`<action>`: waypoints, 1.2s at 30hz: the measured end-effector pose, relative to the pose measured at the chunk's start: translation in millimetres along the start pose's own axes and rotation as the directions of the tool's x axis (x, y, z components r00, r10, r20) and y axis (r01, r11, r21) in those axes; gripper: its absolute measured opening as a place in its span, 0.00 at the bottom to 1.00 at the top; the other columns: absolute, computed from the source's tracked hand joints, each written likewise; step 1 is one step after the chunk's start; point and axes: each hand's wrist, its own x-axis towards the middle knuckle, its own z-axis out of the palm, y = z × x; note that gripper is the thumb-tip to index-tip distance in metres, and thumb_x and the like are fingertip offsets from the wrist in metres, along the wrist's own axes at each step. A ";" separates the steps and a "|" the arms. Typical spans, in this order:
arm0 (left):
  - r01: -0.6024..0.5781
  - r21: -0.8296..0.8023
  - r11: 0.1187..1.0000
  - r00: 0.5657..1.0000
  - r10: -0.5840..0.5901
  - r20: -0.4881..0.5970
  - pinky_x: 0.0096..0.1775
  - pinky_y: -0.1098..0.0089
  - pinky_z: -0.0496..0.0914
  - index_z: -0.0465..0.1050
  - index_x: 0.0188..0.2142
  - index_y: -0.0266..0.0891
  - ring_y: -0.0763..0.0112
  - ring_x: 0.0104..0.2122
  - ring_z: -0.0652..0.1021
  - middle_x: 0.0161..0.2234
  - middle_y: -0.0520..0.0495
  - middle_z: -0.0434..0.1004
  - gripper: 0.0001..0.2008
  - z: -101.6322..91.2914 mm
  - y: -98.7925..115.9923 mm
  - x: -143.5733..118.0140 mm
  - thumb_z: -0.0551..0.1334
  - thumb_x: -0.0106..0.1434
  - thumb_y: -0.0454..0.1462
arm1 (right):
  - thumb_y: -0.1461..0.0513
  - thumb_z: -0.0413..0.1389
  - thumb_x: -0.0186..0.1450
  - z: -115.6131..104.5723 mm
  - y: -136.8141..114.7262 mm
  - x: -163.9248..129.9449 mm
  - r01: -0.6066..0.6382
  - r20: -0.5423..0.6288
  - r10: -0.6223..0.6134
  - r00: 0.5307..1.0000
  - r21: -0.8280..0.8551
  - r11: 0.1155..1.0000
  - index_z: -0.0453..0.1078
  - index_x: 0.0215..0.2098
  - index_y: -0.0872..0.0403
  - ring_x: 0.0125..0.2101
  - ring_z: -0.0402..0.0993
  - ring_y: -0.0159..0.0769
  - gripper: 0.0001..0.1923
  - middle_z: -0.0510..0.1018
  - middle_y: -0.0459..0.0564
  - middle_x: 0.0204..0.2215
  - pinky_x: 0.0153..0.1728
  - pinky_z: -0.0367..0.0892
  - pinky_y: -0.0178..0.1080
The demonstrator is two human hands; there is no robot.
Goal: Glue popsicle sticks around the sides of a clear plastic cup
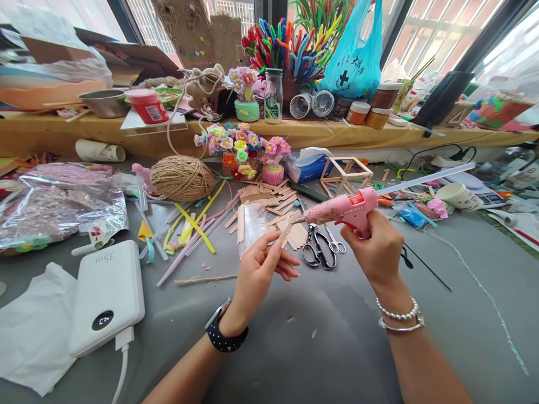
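Head camera showed the left hand (pixel 256 269) pinching a craft stick (pixel 285 230); the right hand's (pixel 374 247) grip wrapped a pink glue gun (pixel 343 209), nozzle touching the stick's tip.

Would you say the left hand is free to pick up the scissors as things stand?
Probably not at once: the left hand is pinching a wooden stick, though the scissors lie uncovered just beside it.

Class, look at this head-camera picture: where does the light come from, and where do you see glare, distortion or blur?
Head view: daylight floods through the blown-out windows; glare streaks the crinkled plastic bag; wide-angle distortion bends the shelf and stretches the forearms; left hand, wooden stick, right hand and pink glue gun stay sharp.
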 end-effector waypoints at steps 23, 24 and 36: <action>-0.002 -0.002 1.000 1.000 0.002 -0.009 0.21 0.73 0.69 0.63 0.42 0.34 0.72 0.18 0.76 0.22 0.49 0.77 0.14 1.1 1.5 -0.1 0.57 0.59 0.41 | 0.66 0.51 0.52 -0.6 0.0 1.3 0.028 -0.040 -0.028 0.999 -0.003 1.000 0.52 0.21 0.51 0.16 0.52 0.28 0.09 0.55 0.39 0.15 0.17 0.49 0.33; -0.002 -0.002 1.000 1.000 0.002 -0.009 0.21 0.73 0.69 0.63 0.42 0.34 0.72 0.18 0.76 0.22 0.49 0.77 0.14 1.3 1.6 -0.1 0.57 0.59 0.41 | 0.66 0.51 0.51 -0.7 -0.2 1.3 0.020 -0.041 -0.020 0.999 0.001 1.000 0.52 0.20 0.51 0.16 0.52 0.27 0.09 0.55 0.39 0.15 0.17 0.49 0.33; 0.006 0.010 1.000 1.000 -0.006 -0.014 0.21 0.73 0.69 0.63 0.42 0.35 0.71 0.18 0.76 0.22 0.50 0.77 0.14 1.5 2.2 -1.3 0.57 0.59 0.41 | 0.65 0.51 0.51 -0.6 0.8 1.6 -0.023 -0.044 0.021 0.999 -0.028 0.999 0.51 0.20 0.51 0.16 0.52 0.27 0.10 0.55 0.39 0.15 0.18 0.50 0.32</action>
